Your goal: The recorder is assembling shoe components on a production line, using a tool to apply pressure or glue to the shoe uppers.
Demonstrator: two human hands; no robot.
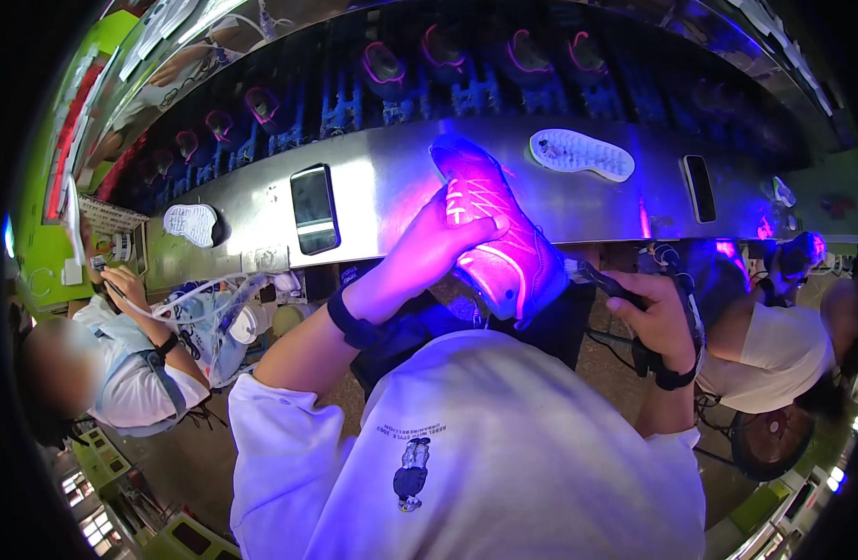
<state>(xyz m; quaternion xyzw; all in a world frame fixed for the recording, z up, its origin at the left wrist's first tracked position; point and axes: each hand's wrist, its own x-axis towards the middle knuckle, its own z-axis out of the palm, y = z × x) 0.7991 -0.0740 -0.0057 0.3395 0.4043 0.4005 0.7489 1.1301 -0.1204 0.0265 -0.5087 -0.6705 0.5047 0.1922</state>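
Observation:
A lace-up shoe [532, 266], glowing pink and violet under the coloured light, is tilted over the near edge of the metal bench. My left hand [438, 233] grips it across the laces, thumb lying over the tongue area. On the right, my right hand [661, 317] is closed around a dark-handled brush [618, 287]. Its pale bristle end is close beside the shoe's lower right side; whether they touch, I cannot tell. Beyond the shoe, to the right, a white shoe sole [583, 155] lies on the bench.
The metal bench [382, 173] also bears a phone [314, 210], another phone [700, 189] and a second white sole [190, 224]. Behind it, several shoes [384, 63] with glowing pink outlines stand on blue racks. Co-workers sit at left [135, 373] and right [774, 350].

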